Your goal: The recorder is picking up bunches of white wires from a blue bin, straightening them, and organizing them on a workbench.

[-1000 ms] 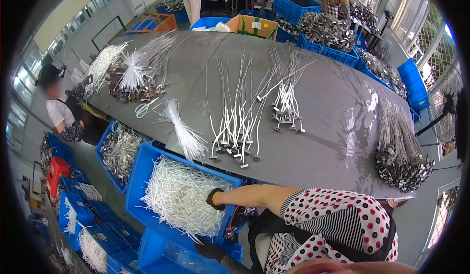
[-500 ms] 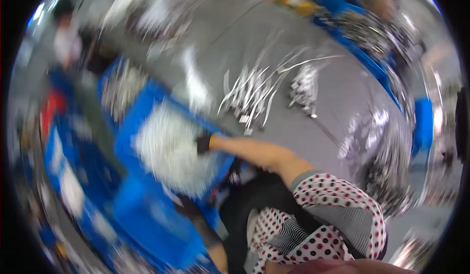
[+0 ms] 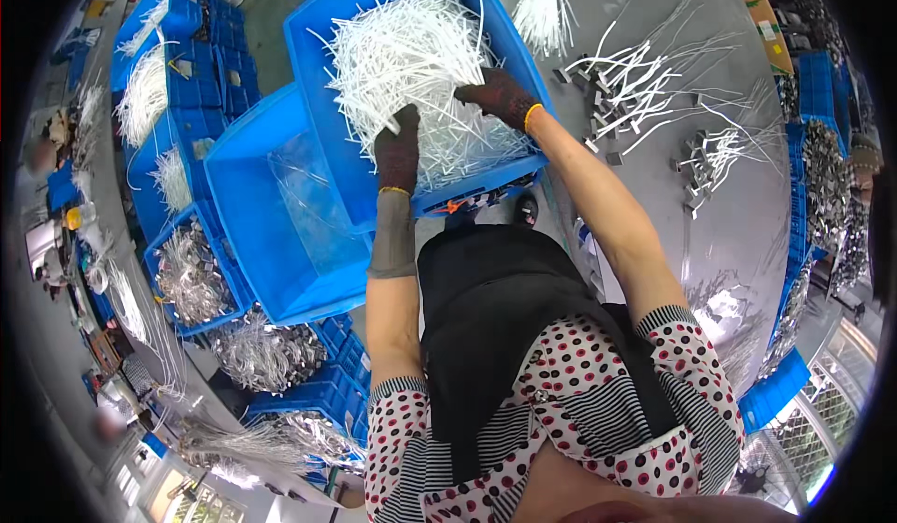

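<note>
Both my hands wear dark knitted gloves and work in a blue bin (image 3: 318,84) heaped with thin white strips (image 3: 411,56). My left hand (image 3: 398,151) is at the near left of the heap, its fingers closed on some strips. Farther right, my right hand (image 3: 503,100) reaches over the bin's right part, fingers curled on strips at the heap's edge. The fingertips of both hands are partly hidden among the strips.
Left of the full bin stands another blue bin (image 3: 271,214) with clear plastic film inside. On the grey table (image 3: 645,214) lie piles of white strips with dark metal ends (image 3: 612,102) and a white bundle (image 3: 545,14). Stacked blue crates (image 3: 196,93) line the left.
The blurred view has turned and steadied. My left hand has come up from the near edge of the bin into the strips; my right hand stays at the heap.
</note>
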